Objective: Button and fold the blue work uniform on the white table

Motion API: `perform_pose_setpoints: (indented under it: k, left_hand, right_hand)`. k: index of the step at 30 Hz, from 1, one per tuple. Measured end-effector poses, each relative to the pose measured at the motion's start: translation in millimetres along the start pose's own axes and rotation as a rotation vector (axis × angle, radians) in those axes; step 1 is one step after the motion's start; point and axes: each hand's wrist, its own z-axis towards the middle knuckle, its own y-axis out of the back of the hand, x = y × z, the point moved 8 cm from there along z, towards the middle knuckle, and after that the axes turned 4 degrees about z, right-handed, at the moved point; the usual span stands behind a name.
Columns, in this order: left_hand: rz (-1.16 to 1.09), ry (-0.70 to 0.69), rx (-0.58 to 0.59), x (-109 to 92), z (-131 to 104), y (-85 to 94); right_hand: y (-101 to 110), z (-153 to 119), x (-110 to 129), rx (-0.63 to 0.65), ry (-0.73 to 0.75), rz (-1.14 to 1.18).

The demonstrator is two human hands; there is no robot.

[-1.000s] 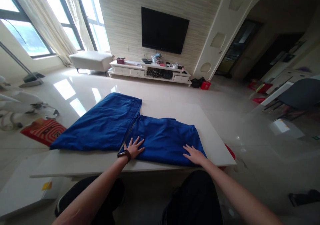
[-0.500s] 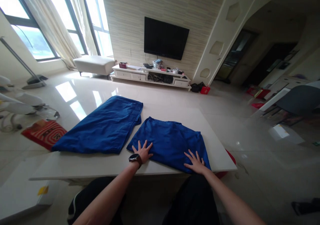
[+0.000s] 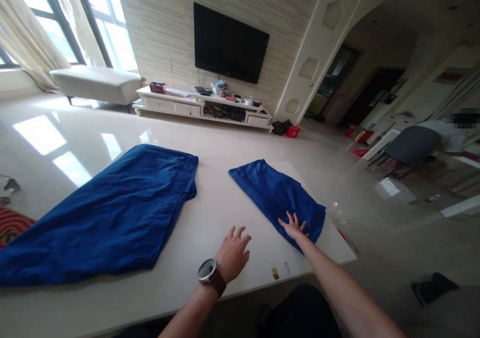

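Sm. blue cloth (image 3: 272, 187) shifted R, so well apart from lg. blue cloth (image 3: 108, 213); L hand (image 3: 231, 255) off it, open over desk (image 3: 212, 198); R hand (image 3: 294, 227) spread on top.

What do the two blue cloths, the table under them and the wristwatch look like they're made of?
Left blue cloth and right blue cloth: woven fabric, perhaps cotton or a blend, fairly matte; soft creases show. Table: smooth, pale top with a soft sheen; lacquered board or stone, I can't tell. Wristwatch: shiny silver-coloured case, likely metal; its brown strap could be leather.
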Motion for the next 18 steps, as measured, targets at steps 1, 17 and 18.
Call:
perform_pose_setpoints:
  k: [1,17,18]
  left_hand:
    - [-0.024,-0.006,-0.006,1,0,3.9]
    - [-0.113,0.042,-0.010,43,-11,13.7]
    - [-0.116,0.042,-0.012,42,-13,14.2]
  right_hand:
    - [3,12,4,-0.020,-0.040,0.042]
    - [42,75,4,-0.066,-0.066,0.137]
    - [40,71,1,-0.073,-0.087,0.150]
